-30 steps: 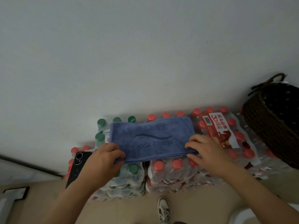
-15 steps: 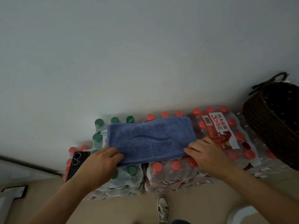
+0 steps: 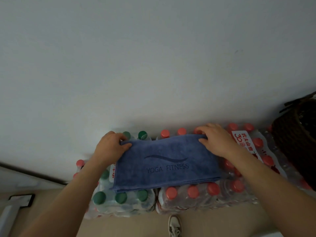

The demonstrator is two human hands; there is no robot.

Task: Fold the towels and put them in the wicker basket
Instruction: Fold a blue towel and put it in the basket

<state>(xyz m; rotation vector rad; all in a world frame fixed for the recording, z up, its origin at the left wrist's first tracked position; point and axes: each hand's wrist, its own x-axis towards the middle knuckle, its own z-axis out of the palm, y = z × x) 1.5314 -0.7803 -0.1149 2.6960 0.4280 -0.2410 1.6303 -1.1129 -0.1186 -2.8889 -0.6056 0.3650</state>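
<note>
Your left hand (image 3: 109, 147) and right hand (image 3: 217, 141) have gone from the near edge of the towel (image 3: 167, 161) to its far corners. Each pinches one, fingers curled over the edge and seemingly tucked under. Folded, the towel lies across the bottle packs (image 3: 188, 197). The wicker basket (image 3: 295, 134) stands at their right end.

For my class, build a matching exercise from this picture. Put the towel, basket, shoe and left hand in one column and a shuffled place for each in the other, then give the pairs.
Column 1
1. towel
2. basket
3. shoe
4. left hand

Column 2
A. on the floor, at the bottom edge
B. at the right edge of the picture
C. lying on the bottle packs
D. pinching the towel's far left corner

Pairs: 1-C, 2-B, 3-A, 4-D
</note>
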